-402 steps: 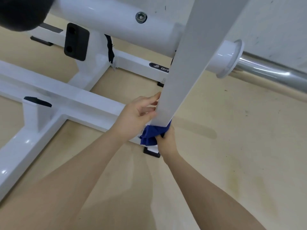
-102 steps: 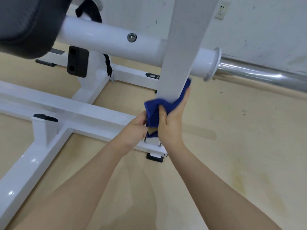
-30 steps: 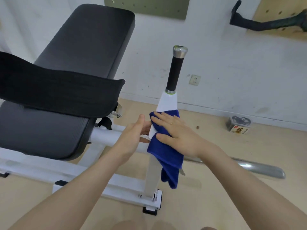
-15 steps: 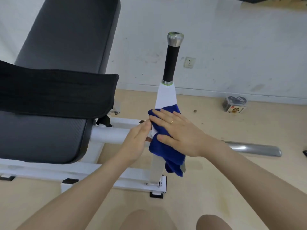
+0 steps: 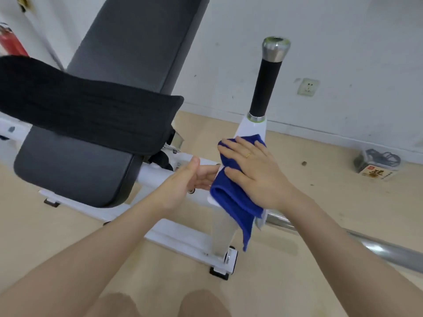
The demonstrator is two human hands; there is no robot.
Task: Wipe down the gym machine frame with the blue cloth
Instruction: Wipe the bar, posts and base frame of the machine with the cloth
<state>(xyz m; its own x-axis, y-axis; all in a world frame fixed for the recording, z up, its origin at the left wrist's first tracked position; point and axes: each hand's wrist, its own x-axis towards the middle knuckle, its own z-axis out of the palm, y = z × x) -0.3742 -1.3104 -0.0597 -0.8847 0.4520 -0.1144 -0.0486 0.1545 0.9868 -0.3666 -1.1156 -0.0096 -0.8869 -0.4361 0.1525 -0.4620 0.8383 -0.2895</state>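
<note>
At the centre of the frame the right hand (image 5: 256, 177) lay flat, fingers straight and spread, pressing the blue cloth (image 5: 231, 197) against the white upright post (image 5: 223, 232) of the gym machine frame (image 5: 174, 236) — one cloth end hung loose below. The left hand (image 5: 185, 181), open, touched the post's left side. Upper left stood the dark seat pad (image 5: 75, 170); lower right, a chrome bar (image 5: 384, 250); beyond, the beige floor (image 5: 332, 202), white wall and socket (image 5: 308, 87).

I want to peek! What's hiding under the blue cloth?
The white post of the gym machine shows above and below the blue cloth. The right hand presses on top; the covered part is hidden.
</note>
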